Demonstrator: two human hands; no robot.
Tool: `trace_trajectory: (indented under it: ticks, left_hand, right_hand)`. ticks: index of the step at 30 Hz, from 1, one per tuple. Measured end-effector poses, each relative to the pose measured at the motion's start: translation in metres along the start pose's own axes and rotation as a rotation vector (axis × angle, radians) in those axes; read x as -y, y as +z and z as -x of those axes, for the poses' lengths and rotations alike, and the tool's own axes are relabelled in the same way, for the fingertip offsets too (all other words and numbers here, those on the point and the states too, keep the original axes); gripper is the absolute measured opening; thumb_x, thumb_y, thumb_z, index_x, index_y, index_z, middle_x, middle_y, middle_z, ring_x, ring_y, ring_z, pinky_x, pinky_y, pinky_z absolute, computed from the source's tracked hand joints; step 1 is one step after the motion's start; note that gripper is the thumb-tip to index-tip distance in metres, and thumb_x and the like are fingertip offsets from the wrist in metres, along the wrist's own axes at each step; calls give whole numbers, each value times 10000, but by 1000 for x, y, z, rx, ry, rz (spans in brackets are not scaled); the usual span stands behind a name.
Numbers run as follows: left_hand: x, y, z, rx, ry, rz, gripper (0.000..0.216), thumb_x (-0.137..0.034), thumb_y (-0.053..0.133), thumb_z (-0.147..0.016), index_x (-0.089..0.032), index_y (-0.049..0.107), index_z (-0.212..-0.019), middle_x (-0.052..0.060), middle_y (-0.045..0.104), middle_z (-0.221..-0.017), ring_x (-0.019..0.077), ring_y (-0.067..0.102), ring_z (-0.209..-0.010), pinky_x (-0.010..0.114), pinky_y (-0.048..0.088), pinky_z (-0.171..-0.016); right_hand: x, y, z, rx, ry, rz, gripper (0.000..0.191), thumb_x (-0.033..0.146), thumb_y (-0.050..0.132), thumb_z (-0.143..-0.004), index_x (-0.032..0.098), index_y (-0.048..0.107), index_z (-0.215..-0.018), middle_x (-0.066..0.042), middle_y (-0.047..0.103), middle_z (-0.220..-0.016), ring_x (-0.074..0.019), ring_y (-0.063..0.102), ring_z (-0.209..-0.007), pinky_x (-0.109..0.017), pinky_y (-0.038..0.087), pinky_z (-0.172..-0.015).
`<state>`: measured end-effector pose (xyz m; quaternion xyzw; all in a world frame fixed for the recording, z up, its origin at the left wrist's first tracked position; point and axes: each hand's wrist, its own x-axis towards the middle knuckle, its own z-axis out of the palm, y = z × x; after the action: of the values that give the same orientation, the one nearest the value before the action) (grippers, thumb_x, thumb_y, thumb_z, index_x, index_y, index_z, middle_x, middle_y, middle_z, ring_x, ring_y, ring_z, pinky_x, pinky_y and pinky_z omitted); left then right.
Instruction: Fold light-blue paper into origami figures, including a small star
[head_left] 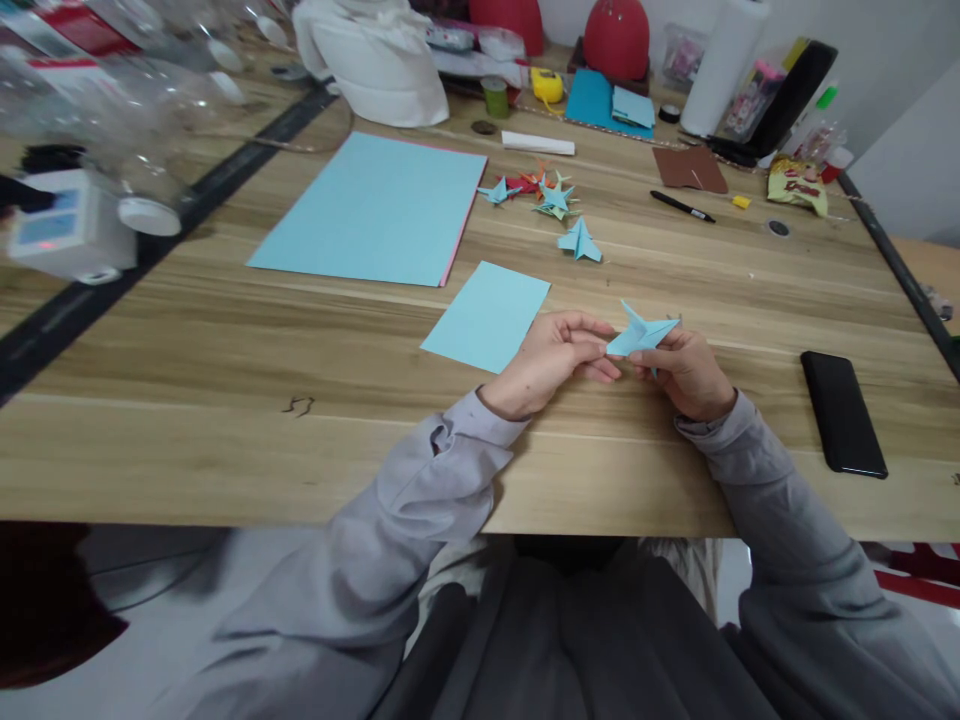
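A small light-blue folded paper plane [642, 335] is held up over the wooden table, between my two hands. My right hand [691, 372] pinches its body and rear between thumb and fingers. At the pointed nose, on the left, the thumb and fingertips of my left hand [551, 358] close on the paper. A flat light-blue paper sheet [487, 315] lies just beyond my left hand, which covers its right corner. Farther back rests another light-blue paper plane [580, 241], beside a cluster of folded paper pieces [555, 198] in blue, green, orange and red.
A stack of large blue paper [375, 215] with a pink edge lies at left-centre. A black phone [843, 413] is at the right, a pen [681, 206] farther back. Plastic bottles [150, 170] and a white bag [375, 65] occupy the back left; a yellow tape measure [547, 86] stands behind.
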<state>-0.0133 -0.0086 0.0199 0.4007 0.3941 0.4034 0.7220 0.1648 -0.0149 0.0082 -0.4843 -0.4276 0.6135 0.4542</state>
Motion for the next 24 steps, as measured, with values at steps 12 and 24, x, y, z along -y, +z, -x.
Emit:
trace_trajectory:
  ticks: [12, 24]
  left_hand:
    - [7, 4, -3, -38, 9, -83, 235, 17, 752, -715, -107, 571, -799, -1, 666, -505, 141, 660, -455, 219, 564, -470]
    - [7, 1, -5, -40, -34, -65, 239, 43, 709, -745, -87, 578, -898, 8, 669, -506, 146, 657, -449, 228, 567, -462]
  right_hand:
    - [-3, -2, 0, 116, 109, 22, 319, 273, 918, -501, 146, 726, -722, -14, 692, -619, -100, 562, -508, -222, 366, -466]
    - [0, -12, 0, 208, 186, -59, 522, 168, 887, -538, 159, 697, -1024, -48, 759, -807, -147, 673, -604, -271, 572, -594]
